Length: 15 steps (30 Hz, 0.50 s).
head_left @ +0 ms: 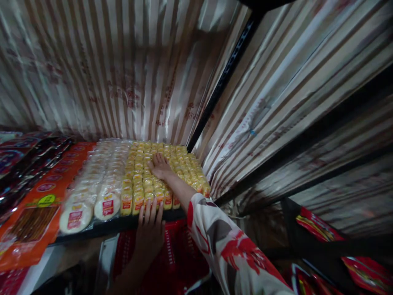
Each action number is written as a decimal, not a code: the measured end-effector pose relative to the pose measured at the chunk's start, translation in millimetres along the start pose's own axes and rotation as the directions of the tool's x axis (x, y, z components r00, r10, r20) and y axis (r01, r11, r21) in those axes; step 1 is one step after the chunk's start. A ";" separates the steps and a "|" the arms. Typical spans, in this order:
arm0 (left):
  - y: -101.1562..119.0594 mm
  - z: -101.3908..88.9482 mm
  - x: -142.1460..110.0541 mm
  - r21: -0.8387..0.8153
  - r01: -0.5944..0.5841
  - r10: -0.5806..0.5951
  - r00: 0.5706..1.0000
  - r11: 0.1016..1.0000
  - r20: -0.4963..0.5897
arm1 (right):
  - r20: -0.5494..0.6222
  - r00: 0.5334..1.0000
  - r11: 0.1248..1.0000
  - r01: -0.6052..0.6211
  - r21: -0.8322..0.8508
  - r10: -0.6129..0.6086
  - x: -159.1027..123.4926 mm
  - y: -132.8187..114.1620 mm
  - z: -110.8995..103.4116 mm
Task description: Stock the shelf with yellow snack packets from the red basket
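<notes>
Rows of small yellow wrapped packs [138,166] with red-and-white labels fill the right end of a dark shelf. My right hand [160,166] lies on top of these packs, palm down, fingers loosely spread. At the shelf's front edge my left hand [151,221] reaches up from below, its fingers extended against the labelled fronts of the packs. Neither hand is wrapped round a pack. Left of the yellow packs stand two rows of round white wrapped cakes [106,205] with red labels.
Orange snack bags [46,200] and dark shiny packets [39,157] lie farther left. Below the shelf are red packages [176,254]. Striped plastic sheeting [129,73] hangs behind, with a black upright post [221,82] at the corner. Red packets [319,225] sit low on the right.
</notes>
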<state>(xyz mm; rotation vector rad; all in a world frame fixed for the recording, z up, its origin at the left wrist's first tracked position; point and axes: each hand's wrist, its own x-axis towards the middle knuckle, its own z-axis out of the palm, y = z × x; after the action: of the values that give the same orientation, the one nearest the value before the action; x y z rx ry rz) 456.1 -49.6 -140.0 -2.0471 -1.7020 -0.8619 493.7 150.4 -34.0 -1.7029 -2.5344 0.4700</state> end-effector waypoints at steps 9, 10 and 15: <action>1.8 -0.1 -0.7 -0.051 0.044 -0.043 0.999 0.998 0.031 | -0.105 0.993 0.998 -0.047 -0.033 0.043 -58.6 19.9 -7.3; 2.4 -0.4 -0.5 -0.058 0.049 -0.047 0.998 0.997 0.038 | -0.080 0.996 0.998 -0.044 -0.048 0.040 -62.1 21.1 -5.0; 2.8 0.0 -1.0 -0.077 0.066 -0.061 0.996 0.995 0.058 | -0.019 0.999 0.999 -0.037 -0.006 0.036 -63.8 22.3 -7.4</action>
<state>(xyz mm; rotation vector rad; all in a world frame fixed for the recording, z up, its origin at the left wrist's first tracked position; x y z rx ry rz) 458.7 -51.0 -140.3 -2.0961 -1.7982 -0.9143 540.2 101.6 -25.2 -1.7499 -2.4985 0.4469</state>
